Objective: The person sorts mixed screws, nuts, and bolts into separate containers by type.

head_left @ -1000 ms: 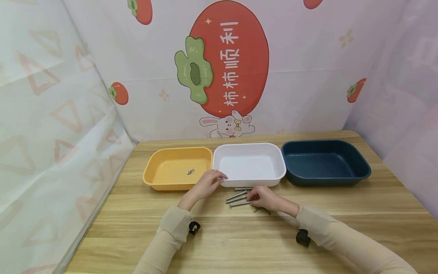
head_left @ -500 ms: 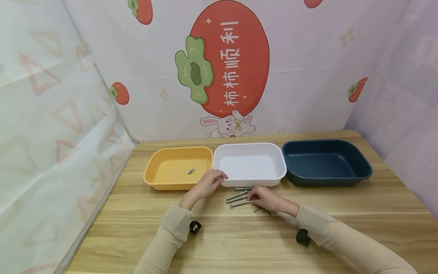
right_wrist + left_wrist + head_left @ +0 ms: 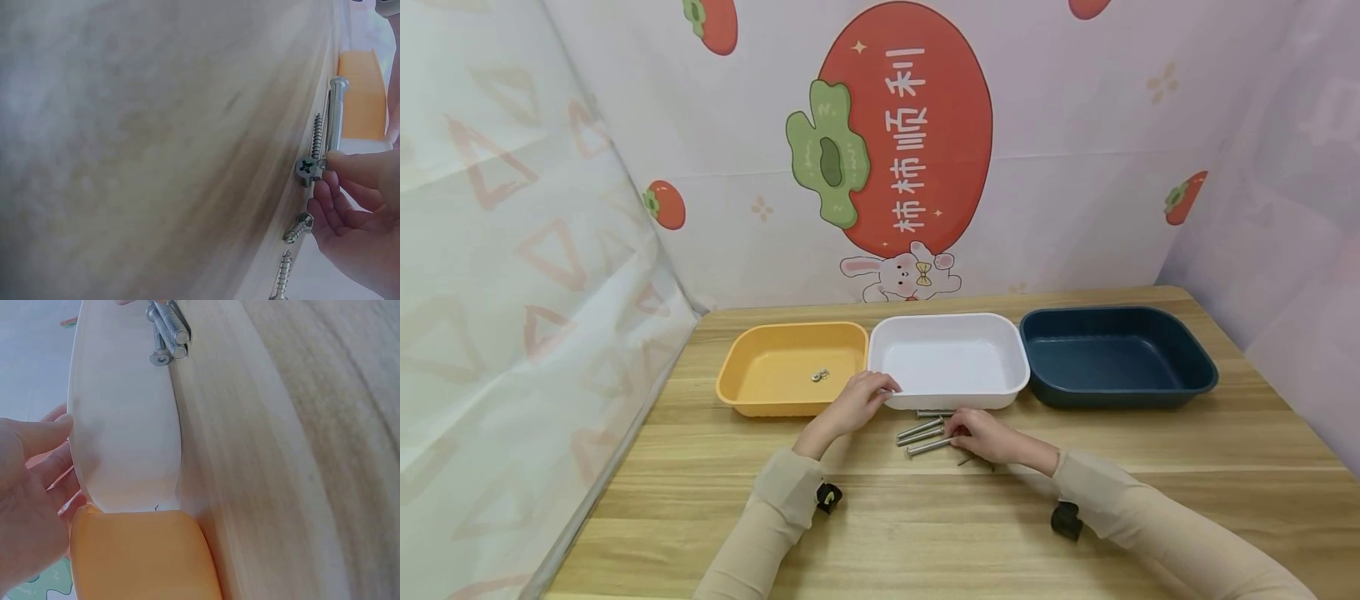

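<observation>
Three trays stand in a row: a yellow tray, a white tray and a dark blue tray. My left hand grips the white tray's near left corner, fingers curled over the white wall. Several long silver bolts lie on the wood just before that tray. My right hand rests on their right ends, and its fingertips pinch a bolt beside a cross-head screw.
Two small metal pieces lie in the yellow tray. Pointed screws lie on the table under my right hand. Printed paper walls close in the left, back and right sides of the wooden table.
</observation>
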Tool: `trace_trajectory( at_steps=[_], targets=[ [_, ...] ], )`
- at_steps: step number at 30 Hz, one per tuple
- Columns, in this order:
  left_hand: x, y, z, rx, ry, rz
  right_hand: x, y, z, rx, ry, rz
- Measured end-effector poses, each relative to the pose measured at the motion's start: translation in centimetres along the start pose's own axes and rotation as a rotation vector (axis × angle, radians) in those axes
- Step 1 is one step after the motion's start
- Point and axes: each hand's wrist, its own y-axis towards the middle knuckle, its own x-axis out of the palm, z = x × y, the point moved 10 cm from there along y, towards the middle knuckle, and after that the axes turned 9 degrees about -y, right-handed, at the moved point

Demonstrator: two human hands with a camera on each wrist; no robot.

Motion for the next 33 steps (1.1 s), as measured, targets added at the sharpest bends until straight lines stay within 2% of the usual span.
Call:
trace_trajectory(
  at_steps=[4,12,19,28,33],
  targets=[
    [0.1,0.1,0.0,0.004,0.007,-0.006,-0.2,0.0,0.0,0.044,0.007,-0.026],
    [0.0,0.0,0.0,0.001,0.002,-0.008,-1.5,-0.2,-0.7,0.023,0.021,0.044],
    [0.0,0.0,0.0,0.001,0.016,-0.012,-3.0,-0.2,-1.1,0.037,0.049,0.072],
    [0.1,0.0,-0.2,0.013,0.025,-0.013,-5.7,0.0,-1.5,0.056,-0.009,0.124],
    [0.1,0.1,-0.1,0.011,0.029,-0.014,-7.0,0.3,-0.8,0.077,-0.025,0.157]
  ],
)
